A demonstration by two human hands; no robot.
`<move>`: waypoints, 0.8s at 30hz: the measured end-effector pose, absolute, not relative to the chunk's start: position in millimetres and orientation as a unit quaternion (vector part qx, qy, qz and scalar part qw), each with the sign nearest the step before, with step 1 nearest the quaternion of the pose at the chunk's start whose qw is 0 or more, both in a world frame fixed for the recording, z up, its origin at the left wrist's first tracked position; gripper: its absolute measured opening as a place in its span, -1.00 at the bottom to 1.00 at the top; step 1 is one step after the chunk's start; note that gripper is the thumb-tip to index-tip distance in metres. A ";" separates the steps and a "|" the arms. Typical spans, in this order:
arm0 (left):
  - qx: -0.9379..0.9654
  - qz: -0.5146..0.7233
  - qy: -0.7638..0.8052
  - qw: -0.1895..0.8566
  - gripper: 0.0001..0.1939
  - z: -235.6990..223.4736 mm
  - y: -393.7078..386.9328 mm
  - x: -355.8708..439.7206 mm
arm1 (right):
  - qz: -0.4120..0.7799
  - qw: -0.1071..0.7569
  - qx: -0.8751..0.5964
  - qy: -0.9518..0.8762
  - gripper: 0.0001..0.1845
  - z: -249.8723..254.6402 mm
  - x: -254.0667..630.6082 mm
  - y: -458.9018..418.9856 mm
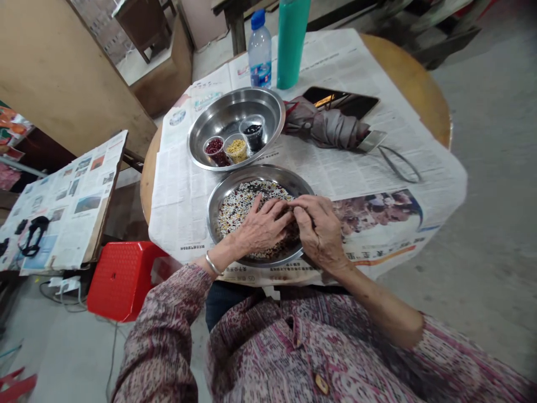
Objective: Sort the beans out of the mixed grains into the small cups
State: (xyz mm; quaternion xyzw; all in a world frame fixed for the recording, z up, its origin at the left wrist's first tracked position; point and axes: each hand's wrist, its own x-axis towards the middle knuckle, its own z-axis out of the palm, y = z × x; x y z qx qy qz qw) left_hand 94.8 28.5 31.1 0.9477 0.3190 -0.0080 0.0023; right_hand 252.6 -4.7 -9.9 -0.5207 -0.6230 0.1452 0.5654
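Fingers of the left hand (pixel 262 226) lie loosely spread on the mixed beans (pixel 239 204) in the near round steel pan (pixel 218 193) on the newspaper-covered table (pixel 419 84). Meeting them, the right hand (pixel 321 229) pinches its fingertips together; what they grip is too small to tell. Behind, a second steel pan (pixel 201 126) holds three small cups of sorted beans (pixel 236 146).

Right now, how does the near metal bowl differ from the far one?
The near bowl holds loose mixed beans, with the left hand and right hand in it. The far bowl holds three small cups of sorted beans and no hands. Both are round steel on newspaper.
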 end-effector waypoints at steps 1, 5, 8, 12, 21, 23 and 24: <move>0.942 -0.005 0.334 -0.010 -0.66 30.7 33.9 96.1 | 0.146 0.564 -0.520 -0.624 -0.77 -9.3 252.8 -4.9; 0.901 0.004 0.428 -0.066 -0.69 37.1 54.2 90.5 | 0.146 0.566 -0.512 -0.629 -0.79 -8.0 253.2 -4.8; 0.865 -0.002 0.494 -0.081 -0.68 44.1 62.0 76.4 | 0.142 0.572 -0.508 -0.628 -0.80 -8.0 253.1 -4.4; 0.824 -0.026 0.562 -0.065 -0.71 54.9 53.7 55.4 | 0.145 0.571 -0.511 -0.626 -0.80 -8.3 252.7 -4.2; 0.823 -0.020 0.556 0.114 -0.43 67.7 2.9 41.6 | 0.147 0.564 -0.515 -0.629 -0.81 -9.1 253.2 -5.3; 0.834 0.015 0.529 0.157 -0.51 62.2 1.5 48.7 | 0.147 0.562 -0.513 -0.631 -0.81 -8.9 253.4 -5.4; 0.838 0.034 0.518 0.171 -0.58 59.2 3.0 54.0 | 0.146 0.561 -0.513 -0.633 -0.81 -8.9 253.5 -5.4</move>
